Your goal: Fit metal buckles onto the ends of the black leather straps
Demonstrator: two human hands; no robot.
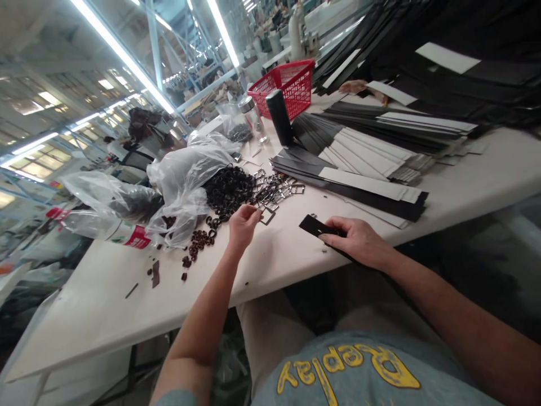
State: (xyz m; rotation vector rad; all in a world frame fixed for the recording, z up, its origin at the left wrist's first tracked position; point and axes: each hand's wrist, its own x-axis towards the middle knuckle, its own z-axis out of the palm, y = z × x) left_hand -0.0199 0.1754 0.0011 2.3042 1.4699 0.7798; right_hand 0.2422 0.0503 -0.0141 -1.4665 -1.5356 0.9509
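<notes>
Left hand pinching a rectangular metal buckle, apart from the black strap gripped over the table by the right hand; loose buckles and stacked strips lie beyond.

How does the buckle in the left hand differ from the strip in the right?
The buckle is an open rectangular frame; the strip is a flat band. The buckle is short, while the strip runs on past the right hand. Both look dark and are held in fingers.
</notes>
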